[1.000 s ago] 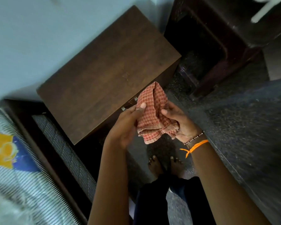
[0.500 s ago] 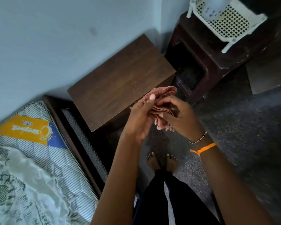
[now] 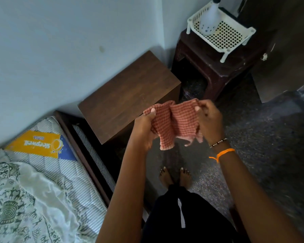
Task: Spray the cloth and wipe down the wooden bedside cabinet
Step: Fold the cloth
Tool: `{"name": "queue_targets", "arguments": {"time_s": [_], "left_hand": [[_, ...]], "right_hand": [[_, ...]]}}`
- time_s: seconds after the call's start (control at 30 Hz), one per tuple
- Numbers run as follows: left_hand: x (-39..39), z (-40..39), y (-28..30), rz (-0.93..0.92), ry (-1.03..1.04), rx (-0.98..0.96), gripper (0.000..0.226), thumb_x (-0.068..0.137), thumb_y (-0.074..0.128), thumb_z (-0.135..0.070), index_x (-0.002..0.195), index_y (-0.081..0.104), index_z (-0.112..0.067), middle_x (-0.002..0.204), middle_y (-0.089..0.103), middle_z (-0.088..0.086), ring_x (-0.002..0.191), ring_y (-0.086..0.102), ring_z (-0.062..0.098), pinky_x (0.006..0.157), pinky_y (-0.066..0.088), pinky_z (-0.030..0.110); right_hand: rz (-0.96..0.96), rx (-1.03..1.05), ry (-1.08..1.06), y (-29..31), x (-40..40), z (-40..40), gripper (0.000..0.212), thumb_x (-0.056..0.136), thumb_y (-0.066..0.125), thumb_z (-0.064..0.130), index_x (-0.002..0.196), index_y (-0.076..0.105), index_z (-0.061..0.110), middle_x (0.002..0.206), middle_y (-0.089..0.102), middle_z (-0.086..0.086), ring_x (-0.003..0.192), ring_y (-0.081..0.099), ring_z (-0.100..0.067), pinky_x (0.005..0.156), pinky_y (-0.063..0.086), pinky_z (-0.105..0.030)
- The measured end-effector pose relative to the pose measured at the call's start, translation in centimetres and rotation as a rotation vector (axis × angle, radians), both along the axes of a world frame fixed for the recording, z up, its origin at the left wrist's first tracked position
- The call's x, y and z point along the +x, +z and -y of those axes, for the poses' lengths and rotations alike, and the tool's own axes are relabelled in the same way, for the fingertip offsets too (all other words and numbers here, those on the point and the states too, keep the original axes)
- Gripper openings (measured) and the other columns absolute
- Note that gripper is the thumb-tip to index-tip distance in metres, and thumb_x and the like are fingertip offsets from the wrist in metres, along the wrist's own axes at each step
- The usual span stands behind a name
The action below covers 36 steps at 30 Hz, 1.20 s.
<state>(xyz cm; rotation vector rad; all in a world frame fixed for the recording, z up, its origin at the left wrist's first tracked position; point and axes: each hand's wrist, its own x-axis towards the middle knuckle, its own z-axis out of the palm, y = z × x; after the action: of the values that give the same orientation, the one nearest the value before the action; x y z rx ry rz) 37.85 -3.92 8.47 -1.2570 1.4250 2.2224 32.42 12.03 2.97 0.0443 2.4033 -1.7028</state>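
I hold the cloth [image 3: 174,122] up in front of me with both hands, each one gripping a top corner so the checked red fabric hangs down in loose folds between them. My left hand [image 3: 145,128] has its thumb pressed over the upper left edge; my right hand [image 3: 208,120] has its fingers curled round the upper right edge. The hands are a little apart, joined only by the cloth.

The wooden bedside cabinet [image 3: 128,97] stands just beyond my left hand, against the pale wall [image 3: 60,50] — its top is bare dark wood. To its right is a dark brown stool [image 3: 216,67], and on that a white plastic rack [image 3: 225,36] with the spray bottle [image 3: 209,20] standing in it, well apart from my hands.

The mattress [image 3: 42,172] with its yellow label lies at my left — my bare feet [image 3: 175,177] are on the speckled floor [image 3: 270,137] below the cloth. An orange thread [image 3: 223,153] and a beaded bracelet [image 3: 218,142] circle my right wrist.
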Motion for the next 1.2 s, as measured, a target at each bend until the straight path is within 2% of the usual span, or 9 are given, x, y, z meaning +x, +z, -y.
{"name": "queue_targets", "arguments": {"time_s": [0.1,0.2,0.53,0.7,0.77,0.87,0.93,1.07,1.2], "left_hand": [[0.2,0.2,1.0,-0.003,-0.136,-0.205,0.026,0.099,0.035,-0.024,0.096,0.060,-0.016,0.110,0.064,0.009,0.104,0.061,0.028,0.085,0.053,0.047],[-0.3,-0.3,1.7,-0.025,-0.204,-0.326,0.024,0.098,0.038,-0.026,0.102,0.059,-0.016,0.110,0.064,0.012,0.099,0.063,0.030,0.072,0.056,0.039],[-3.6,-1.4,2.4,-0.175,-0.332,-0.303,0.032,0.096,0.041,-0.037,0.106,0.063,-0.015,0.102,0.068,0.010,0.095,0.067,0.024,0.079,0.056,0.036],[-5.8,1.5,0.9,-0.305,-0.362,-0.272,0.014,0.088,0.058,-0.007,0.100,0.064,-0.012,0.096,0.070,0.003,0.085,0.069,0.010,0.072,0.055,0.020],[-7.2,2.8,0.5,-0.305,-0.351,-0.202,0.020,0.091,0.052,-0.007,0.109,0.061,-0.010,0.106,0.069,0.006,0.097,0.067,0.015,0.080,0.054,0.025],[-9.9,4.9,0.1,-0.353,-0.342,-0.077,0.026,0.094,0.046,-0.012,0.117,0.058,-0.007,0.114,0.066,0.008,0.108,0.062,0.023,0.095,0.048,0.038],[-11.7,6.6,-0.2,-0.383,-0.317,0.036,0.029,0.096,0.042,-0.016,0.121,0.055,-0.006,0.114,0.065,0.008,0.109,0.061,0.023,0.098,0.045,0.042],[-14.4,8.6,-1.0,-0.306,-0.185,0.206,0.038,0.100,0.028,-0.028,0.126,0.047,-0.008,0.108,0.063,0.008,0.102,0.061,0.022,0.089,0.050,0.040],[-17.0,10.2,-2.6,-0.174,-0.181,0.027,0.034,0.101,0.023,-0.032,0.114,0.049,-0.015,0.100,0.064,0.003,0.096,0.062,0.019,0.078,0.053,0.034]], "right_hand": [[-0.150,0.305,-0.058,0.8,-0.8,-1.5,0.015,0.092,0.050,0.011,0.105,0.054,0.005,0.095,0.068,-0.020,0.088,0.063,-0.035,0.073,0.048,-0.040],[-0.219,0.513,-0.021,2.4,-1.3,-1.8,0.021,0.094,0.046,0.015,0.111,0.049,0.004,0.095,0.066,-0.024,0.090,0.060,-0.044,0.071,0.045,-0.046],[-0.213,0.021,0.294,5.8,-1.5,3.2,0.021,0.094,0.045,0.011,0.109,0.060,0.014,0.103,0.065,-0.003,0.097,0.063,-0.019,0.082,0.052,-0.033],[0.137,-0.347,0.181,5.1,-5.6,2.9,0.038,0.092,0.034,-0.005,0.098,0.065,0.017,0.086,0.065,-0.002,0.066,0.058,-0.004,0.054,0.051,-0.017],[0.129,-0.300,-0.019,3.8,-7.7,2.4,0.025,0.092,0.043,0.000,0.106,0.059,0.014,0.093,0.063,-0.004,0.075,0.056,-0.004,0.064,0.048,-0.021],[0.362,-0.435,0.191,2.5,-9.6,2.9,0.049,0.082,0.063,0.030,0.126,0.046,0.015,0.122,0.058,0.000,0.108,0.056,-0.007,0.093,0.046,-0.027],[0.424,-0.511,0.324,2.4,-10.8,4.1,0.043,0.076,0.064,0.030,0.116,0.057,0.015,0.113,0.067,0.005,0.108,0.061,-0.007,0.091,0.050,-0.022],[0.164,-0.192,0.262,2.8,-14.1,7.0,0.011,0.081,0.068,0.012,0.089,0.068,0.018,0.099,0.065,0.004,0.091,0.063,-0.008,0.083,0.051,-0.020],[0.152,-0.033,0.288,2.4,-17.1,9.8,0.009,0.085,0.065,0.011,0.093,0.068,0.010,0.086,0.066,-0.002,0.075,0.062,-0.005,0.073,0.053,-0.022]]}}
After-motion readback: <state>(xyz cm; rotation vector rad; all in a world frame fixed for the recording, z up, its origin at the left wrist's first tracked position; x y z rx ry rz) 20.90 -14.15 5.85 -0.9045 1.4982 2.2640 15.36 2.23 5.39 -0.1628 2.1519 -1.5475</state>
